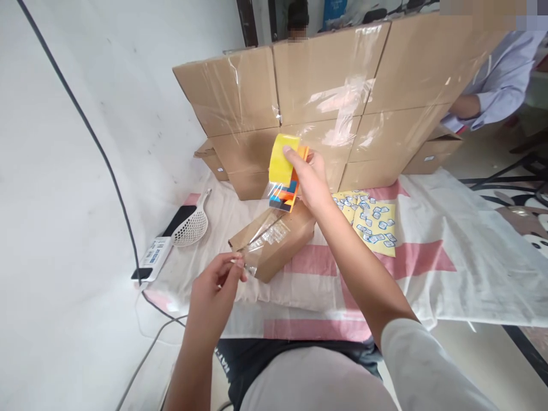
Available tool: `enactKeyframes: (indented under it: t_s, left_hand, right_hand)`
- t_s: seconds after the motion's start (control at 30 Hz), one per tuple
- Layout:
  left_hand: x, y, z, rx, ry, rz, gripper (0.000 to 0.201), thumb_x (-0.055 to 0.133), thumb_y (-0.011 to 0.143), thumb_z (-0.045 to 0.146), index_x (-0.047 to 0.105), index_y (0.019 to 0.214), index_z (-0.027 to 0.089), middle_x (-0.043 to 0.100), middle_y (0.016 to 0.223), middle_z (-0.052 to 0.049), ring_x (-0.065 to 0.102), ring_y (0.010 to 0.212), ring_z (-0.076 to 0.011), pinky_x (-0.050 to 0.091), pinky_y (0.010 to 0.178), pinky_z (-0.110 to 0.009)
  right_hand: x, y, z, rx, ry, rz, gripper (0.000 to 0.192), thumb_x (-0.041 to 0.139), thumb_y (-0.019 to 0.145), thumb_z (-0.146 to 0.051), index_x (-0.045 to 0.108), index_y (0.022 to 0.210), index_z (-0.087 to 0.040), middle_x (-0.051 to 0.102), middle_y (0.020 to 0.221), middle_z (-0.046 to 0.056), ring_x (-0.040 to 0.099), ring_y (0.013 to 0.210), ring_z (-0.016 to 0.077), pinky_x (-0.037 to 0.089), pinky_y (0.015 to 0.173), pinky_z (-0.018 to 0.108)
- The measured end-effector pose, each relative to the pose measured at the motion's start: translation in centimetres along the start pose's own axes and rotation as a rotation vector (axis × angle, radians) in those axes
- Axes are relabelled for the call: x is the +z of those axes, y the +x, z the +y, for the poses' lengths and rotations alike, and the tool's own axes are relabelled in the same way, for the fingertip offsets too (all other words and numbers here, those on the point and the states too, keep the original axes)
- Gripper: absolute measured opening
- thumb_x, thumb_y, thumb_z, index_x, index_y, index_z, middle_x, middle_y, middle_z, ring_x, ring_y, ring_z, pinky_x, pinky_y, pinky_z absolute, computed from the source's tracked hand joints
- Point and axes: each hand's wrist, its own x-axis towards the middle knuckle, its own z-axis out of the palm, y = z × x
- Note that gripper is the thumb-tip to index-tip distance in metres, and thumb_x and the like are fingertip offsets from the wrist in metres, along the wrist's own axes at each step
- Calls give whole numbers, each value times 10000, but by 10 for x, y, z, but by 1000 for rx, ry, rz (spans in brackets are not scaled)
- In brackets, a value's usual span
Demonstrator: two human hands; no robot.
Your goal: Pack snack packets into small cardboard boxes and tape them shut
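Note:
My right hand grips a yellow card-like piece with its thumb, together with a flat packet printed in orange, blue and black. Both are held above a small brown cardboard box on the table. At the box's near left end, the fingers of my left hand pinch the edge of some clear plastic film. This film lies over the box and bears pale print. Whether it joins the plastic around the packet, I cannot tell.
Plastic-wrapped cartons stand like a wall behind. On the left lie a white perforated scoop and a black-and-white package. Yellow sheets with small labels lie right. A person's sleeve shows behind the cartons; a cable hangs left.

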Motion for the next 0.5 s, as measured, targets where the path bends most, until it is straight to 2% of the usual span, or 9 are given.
enactKeyframes:
  t_s: [0.07, 0.1, 0.13, 0.2, 0.27, 0.33, 0.5]
  left_hand:
    - [-1, 2, 4, -6, 0, -23, 485, 667, 887, 516, 595, 1266, 222, 653, 652, 33, 493, 516, -109, 381, 493, -204]
    - [2, 2, 5, -3, -1, -38, 489, 666, 889, 507, 583, 1283, 229, 638, 622, 45, 482, 508, -109, 378, 495, -202]
    - [7, 0, 7, 5, -1, -54, 444, 655, 896, 498, 603, 1244, 228, 621, 596, 50, 477, 504, -111, 380, 500, -203]
    - [22, -5, 8, 32, -3, -88, 309, 613, 914, 494, 668, 1022, 210, 599, 568, 36, 476, 503, -113, 380, 502, -211]
    - [36, -12, 8, 55, -19, -108, 307, 583, 927, 490, 663, 851, 204, 606, 577, 18, 486, 516, -116, 388, 511, -220]
    - [44, -17, 7, 56, -40, -106, 310, 573, 932, 489, 654, 823, 211, 616, 583, 16, 495, 519, -120, 394, 513, -225]
    - [35, -21, -2, 71, 7, -53, 325, 577, 923, 517, 638, 807, 220, 629, 594, 15, 533, 520, -129, 416, 510, -222]
  right_hand:
    - [-4, -1, -6, -53, -35, 25, 367, 747, 817, -550, 645, 954, -225, 738, 929, 55, 735, 984, 248, 645, 778, 362]
    - [-5, 0, -9, -73, -45, 39, 354, 723, 834, -549, 641, 951, -224, 742, 962, 63, 734, 1007, 252, 642, 783, 362]
    - [-5, 1, -11, -84, -50, 55, 349, 698, 852, -550, 637, 951, -221, 743, 982, 69, 733, 1024, 257, 639, 782, 362]
    - [-5, 5, -14, -74, -42, 83, 359, 657, 883, -557, 628, 972, -210, 742, 984, 76, 736, 1034, 269, 635, 762, 361]
    - [-2, 9, -15, -21, -2, 103, 372, 637, 902, -559, 618, 1000, -200, 740, 948, 77, 744, 1000, 272, 631, 727, 361]
    - [-1, 11, -15, 56, 52, 111, 359, 642, 908, -544, 608, 992, -196, 739, 900, 73, 753, 920, 256, 631, 699, 365]
    - [-5, 10, -16, 323, 122, 72, 239, 585, 952, -439, 602, 951, -200, 713, 742, 41, 697, 638, 191, 604, 572, 328]
